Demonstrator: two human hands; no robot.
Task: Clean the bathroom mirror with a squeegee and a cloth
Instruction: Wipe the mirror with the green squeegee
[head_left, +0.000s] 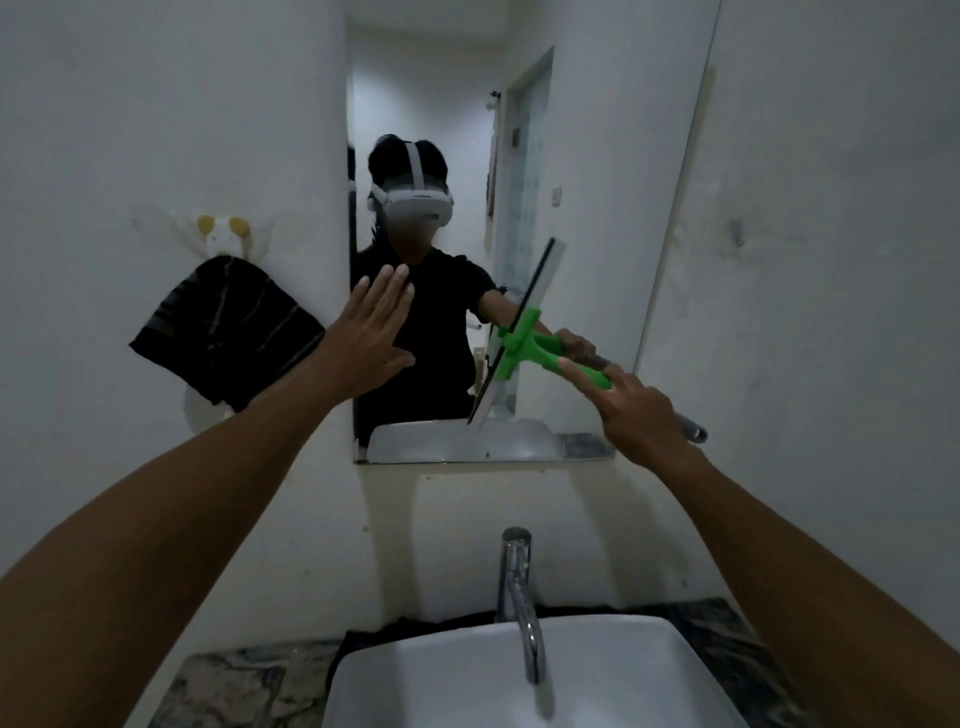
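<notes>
The bathroom mirror (597, 156) hangs on the white wall above the sink. My right hand (641, 410) grips the handle of a green squeegee (524, 343), index finger stretched along it. Its black blade rests tilted against the glass in the mirror's lower middle. My left hand (369, 332) lies flat with fingers spread on the mirror's left edge and holds nothing. A dark striped cloth (223, 332) hangs from a wall hook to the left of the mirror.
A chrome faucet (519, 597) rises over the white basin (519, 686) on a marbled counter (228, 691) right below me. The mirror reflects a person wearing a headset and a doorway behind. The right wall (831, 260) stands close.
</notes>
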